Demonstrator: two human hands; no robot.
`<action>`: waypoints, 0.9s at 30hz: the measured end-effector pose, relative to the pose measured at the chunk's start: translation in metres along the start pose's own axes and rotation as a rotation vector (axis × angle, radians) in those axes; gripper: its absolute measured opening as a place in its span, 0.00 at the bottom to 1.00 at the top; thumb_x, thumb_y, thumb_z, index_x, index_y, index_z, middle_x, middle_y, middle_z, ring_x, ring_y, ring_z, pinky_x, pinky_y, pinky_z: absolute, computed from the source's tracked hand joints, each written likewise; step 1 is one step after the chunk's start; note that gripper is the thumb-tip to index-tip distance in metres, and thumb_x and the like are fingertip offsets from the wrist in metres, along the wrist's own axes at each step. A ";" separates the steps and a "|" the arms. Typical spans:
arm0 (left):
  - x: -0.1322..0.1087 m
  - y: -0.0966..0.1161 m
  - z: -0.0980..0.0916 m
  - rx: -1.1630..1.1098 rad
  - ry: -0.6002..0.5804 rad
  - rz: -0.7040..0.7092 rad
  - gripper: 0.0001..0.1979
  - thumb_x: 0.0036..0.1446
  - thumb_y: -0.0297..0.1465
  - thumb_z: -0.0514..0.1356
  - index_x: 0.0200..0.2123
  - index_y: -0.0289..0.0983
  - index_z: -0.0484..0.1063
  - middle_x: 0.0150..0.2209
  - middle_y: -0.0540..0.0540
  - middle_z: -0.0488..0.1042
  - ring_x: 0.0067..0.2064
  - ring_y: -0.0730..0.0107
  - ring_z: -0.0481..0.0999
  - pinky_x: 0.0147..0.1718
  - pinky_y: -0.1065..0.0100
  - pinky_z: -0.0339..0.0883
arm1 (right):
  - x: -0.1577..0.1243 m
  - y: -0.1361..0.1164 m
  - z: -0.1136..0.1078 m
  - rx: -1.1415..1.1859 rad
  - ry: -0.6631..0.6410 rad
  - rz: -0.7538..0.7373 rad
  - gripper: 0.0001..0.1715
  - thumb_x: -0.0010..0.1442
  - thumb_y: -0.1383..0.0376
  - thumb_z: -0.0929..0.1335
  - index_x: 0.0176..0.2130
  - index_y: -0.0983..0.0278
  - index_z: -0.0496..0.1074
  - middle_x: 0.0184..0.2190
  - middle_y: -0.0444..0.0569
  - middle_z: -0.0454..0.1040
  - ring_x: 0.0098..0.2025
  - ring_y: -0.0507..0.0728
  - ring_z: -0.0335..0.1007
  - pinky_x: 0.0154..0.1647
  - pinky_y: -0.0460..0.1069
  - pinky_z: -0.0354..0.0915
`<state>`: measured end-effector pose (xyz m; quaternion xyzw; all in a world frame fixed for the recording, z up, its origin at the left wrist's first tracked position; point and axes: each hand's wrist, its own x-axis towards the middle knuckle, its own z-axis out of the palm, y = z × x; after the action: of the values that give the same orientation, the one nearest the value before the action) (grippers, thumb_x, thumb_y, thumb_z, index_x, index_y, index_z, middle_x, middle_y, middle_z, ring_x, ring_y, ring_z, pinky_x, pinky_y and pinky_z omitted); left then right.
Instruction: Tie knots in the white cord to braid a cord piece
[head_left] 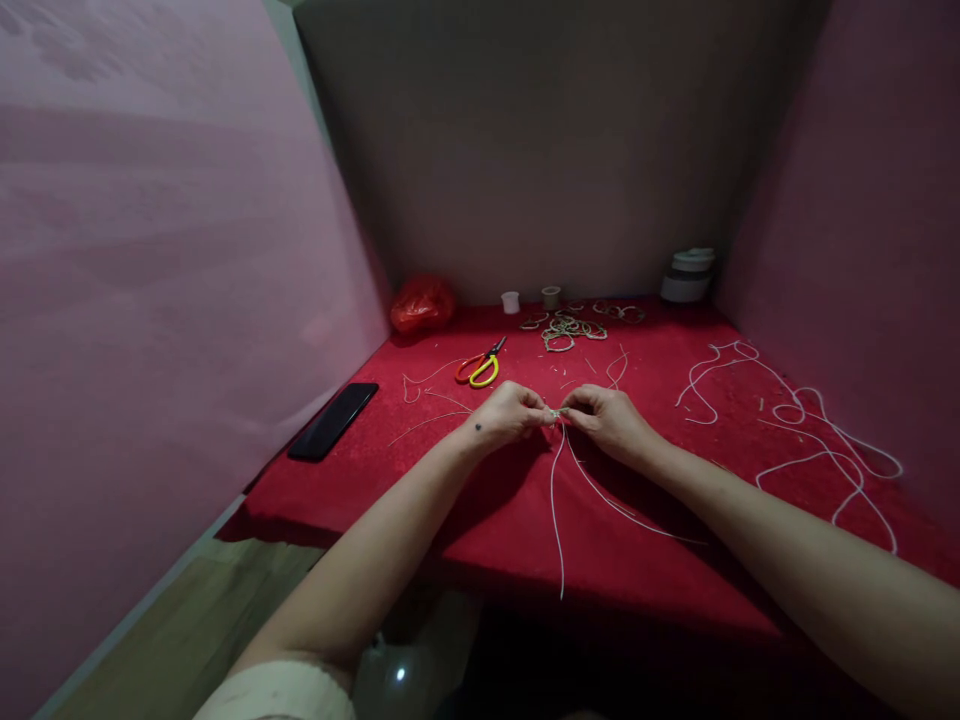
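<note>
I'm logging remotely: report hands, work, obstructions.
Left hand, right hand: both pinching small pale cord piece. Two thin white strands trailing nearward. No obstruction seen; red-and-yellow-handled metal scissors lie beyond left hand.

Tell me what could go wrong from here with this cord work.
The small corded piece is pinched only at the fingertips of the left hand and right hand, so it might slip or loosen if either grip eases.

The pale strand trailing toward the table's near edge could snag or get tugged.

The loose white cord lies in loops beside the right forearm and may catch on it.
</note>
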<state>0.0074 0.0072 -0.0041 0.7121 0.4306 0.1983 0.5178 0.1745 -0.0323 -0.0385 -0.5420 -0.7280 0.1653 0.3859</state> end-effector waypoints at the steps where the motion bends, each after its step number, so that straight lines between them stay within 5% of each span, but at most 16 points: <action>1: 0.000 0.001 0.000 -0.002 -0.019 0.005 0.06 0.44 0.29 0.62 0.20 0.32 0.69 0.12 0.56 0.60 0.14 0.84 0.55 0.16 0.75 0.46 | 0.000 0.000 0.000 -0.003 -0.006 0.000 0.07 0.53 0.70 0.64 0.28 0.66 0.72 0.28 0.49 0.74 0.30 0.53 0.67 0.34 0.47 0.61; 8: -0.002 0.007 0.004 -0.067 -0.052 -0.042 0.06 0.46 0.28 0.61 0.22 0.32 0.67 0.10 0.56 0.59 0.12 0.83 0.54 0.12 0.77 0.43 | -0.002 -0.005 -0.020 -0.133 -0.019 0.171 0.08 0.50 0.70 0.64 0.33 0.67 0.71 0.26 0.49 0.73 0.27 0.53 0.66 0.29 0.46 0.59; 10: -0.003 0.003 0.005 -0.104 -0.066 -0.052 0.06 0.48 0.28 0.60 0.23 0.33 0.67 0.10 0.55 0.61 0.11 0.83 0.55 0.11 0.77 0.42 | -0.007 -0.013 -0.035 -0.172 -0.193 0.157 0.05 0.50 0.68 0.64 0.27 0.66 0.70 0.23 0.48 0.72 0.24 0.52 0.63 0.25 0.46 0.56; 12: -0.002 -0.003 0.005 -0.152 -0.085 -0.032 0.05 0.49 0.28 0.59 0.24 0.33 0.67 0.11 0.55 0.62 0.11 0.83 0.55 0.11 0.77 0.43 | -0.015 -0.024 -0.047 -0.126 -0.548 0.072 0.06 0.51 0.66 0.65 0.25 0.64 0.70 0.20 0.45 0.70 0.21 0.50 0.59 0.21 0.45 0.53; 14: -0.001 -0.007 0.006 -0.195 -0.100 -0.006 0.04 0.50 0.27 0.59 0.25 0.33 0.67 0.12 0.54 0.64 0.11 0.83 0.55 0.10 0.77 0.44 | -0.024 -0.034 -0.051 -0.184 -0.698 0.019 0.04 0.48 0.66 0.66 0.23 0.63 0.69 0.19 0.44 0.68 0.19 0.49 0.56 0.19 0.45 0.50; 21: 0.000 -0.007 0.007 -0.247 -0.079 0.004 0.04 0.52 0.26 0.57 0.25 0.31 0.67 0.18 0.50 0.70 0.13 0.82 0.62 0.10 0.77 0.51 | -0.032 -0.040 -0.042 -0.461 -0.613 -0.044 0.11 0.43 0.76 0.63 0.16 0.63 0.60 0.16 0.44 0.60 0.17 0.47 0.45 0.19 0.47 0.44; 27: 0.001 -0.009 0.005 -0.256 -0.089 0.022 0.05 0.52 0.28 0.58 0.27 0.31 0.67 0.19 0.50 0.70 0.13 0.83 0.61 0.10 0.78 0.49 | -0.021 -0.034 -0.052 0.101 -0.504 0.315 0.05 0.49 0.71 0.60 0.26 0.61 0.61 0.13 0.41 0.64 0.12 0.49 0.57 0.13 0.44 0.50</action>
<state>0.0080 0.0065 -0.0140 0.6531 0.3703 0.2254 0.6208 0.1931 -0.0729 0.0101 -0.5703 -0.6986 0.3883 0.1894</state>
